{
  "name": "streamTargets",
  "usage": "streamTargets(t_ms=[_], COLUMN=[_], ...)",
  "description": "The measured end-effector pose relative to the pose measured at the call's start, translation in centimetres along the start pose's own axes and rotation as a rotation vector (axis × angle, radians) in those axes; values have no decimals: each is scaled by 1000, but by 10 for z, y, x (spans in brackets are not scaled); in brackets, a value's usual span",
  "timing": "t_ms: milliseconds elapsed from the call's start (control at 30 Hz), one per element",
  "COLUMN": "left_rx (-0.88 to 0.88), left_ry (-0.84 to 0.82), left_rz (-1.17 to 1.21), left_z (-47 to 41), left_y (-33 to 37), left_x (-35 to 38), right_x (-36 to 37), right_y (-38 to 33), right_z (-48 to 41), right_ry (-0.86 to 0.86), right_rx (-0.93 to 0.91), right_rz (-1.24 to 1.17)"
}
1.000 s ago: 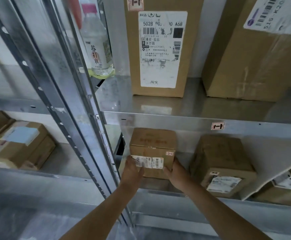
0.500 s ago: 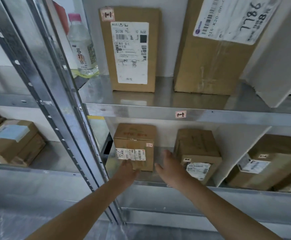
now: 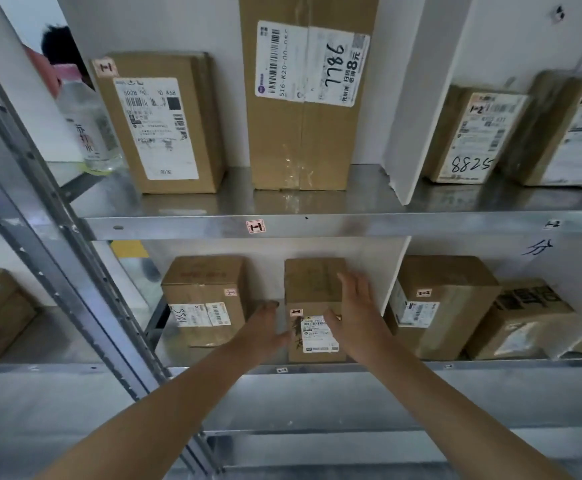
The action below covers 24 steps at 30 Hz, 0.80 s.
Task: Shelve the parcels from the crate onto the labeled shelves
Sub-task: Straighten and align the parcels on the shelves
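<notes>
- Steel shelving fills our view, with an upper and a lower shelf, both carrying cardboard boxes.
- On the upper shelf a tall box stands upright, its white label marked "7786" by hand. A white divider stands just to its right.
- Left of the tall box stands a shorter box with a printed label facing us. A clear water bottle stands beside it at the shelf's left end.
- On the lower shelf a left box and a right box stand with their labels towards us.
- The parcel we are handling sits upright on the lower shelf between those two boxes, near the front edge, label facing us.
- Our left hand reaches into the gap between the left box and the parcel, with its fingers straight along the parcel's left side.
- Our right hand lies against the parcel's right side, fingers straight and spread, thumb on the front label. Neither hand curls round the parcel.
- A small pink sticker sits on the front edge of the upper shelf.
</notes>
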<state>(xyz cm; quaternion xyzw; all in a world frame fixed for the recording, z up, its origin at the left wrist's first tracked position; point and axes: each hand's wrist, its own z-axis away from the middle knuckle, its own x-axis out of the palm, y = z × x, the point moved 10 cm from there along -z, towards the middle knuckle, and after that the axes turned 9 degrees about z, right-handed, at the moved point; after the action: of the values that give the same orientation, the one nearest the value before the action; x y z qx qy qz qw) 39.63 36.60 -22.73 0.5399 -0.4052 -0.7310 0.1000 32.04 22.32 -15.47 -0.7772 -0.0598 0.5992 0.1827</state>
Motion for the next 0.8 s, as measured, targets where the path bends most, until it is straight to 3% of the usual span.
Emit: streamTargets(t_ms=[233, 467, 600, 800], left_rx=[8, -22, -130, -165], left_ry=[52, 7, 130, 184], left_rz=[40, 114, 143, 101], left_z=[-3, -6, -15, -32], left_y=[6, -7, -22, -26], left_x=[19, 45, 40, 32], right_x=[51, 111, 123, 130], right_y=[49, 77, 80, 81], right_z=[9, 11, -2, -20], right_ry=[-215, -433, -428, -398], right_rx=[190, 323, 296, 288], right_rz=[-347, -322, -267, -245])
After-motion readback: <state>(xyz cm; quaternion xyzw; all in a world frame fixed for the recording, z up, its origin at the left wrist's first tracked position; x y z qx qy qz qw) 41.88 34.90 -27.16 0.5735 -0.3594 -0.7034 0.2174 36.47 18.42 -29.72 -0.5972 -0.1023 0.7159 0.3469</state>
